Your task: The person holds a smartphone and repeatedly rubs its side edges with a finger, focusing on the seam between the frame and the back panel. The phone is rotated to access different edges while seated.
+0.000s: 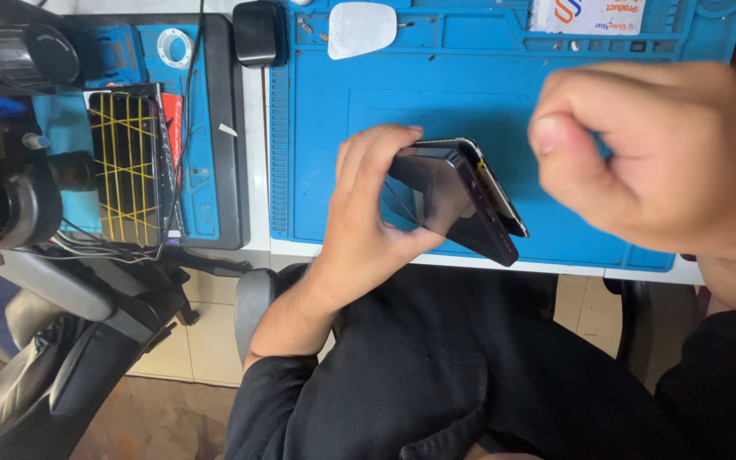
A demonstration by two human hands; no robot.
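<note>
A: Since the dark phone is already split along one edge, back cover lifted from the body, opening has begun; full separation is left.
B: Location?
A: Propped edge-up over the blue mat, pinched in left hand fingers. Right hand is blurred, probably curled into a fist.

Your left hand grips a dark phone tilted on its edge, its back cover lifted slightly from the body, above the blue mat on the surface. Your right hand, curled into a loose fist and blurred, hovers just beside the phone. Beyond your hands lies a white pick; far off your left hand sits a yellow-striped panel.
</note>
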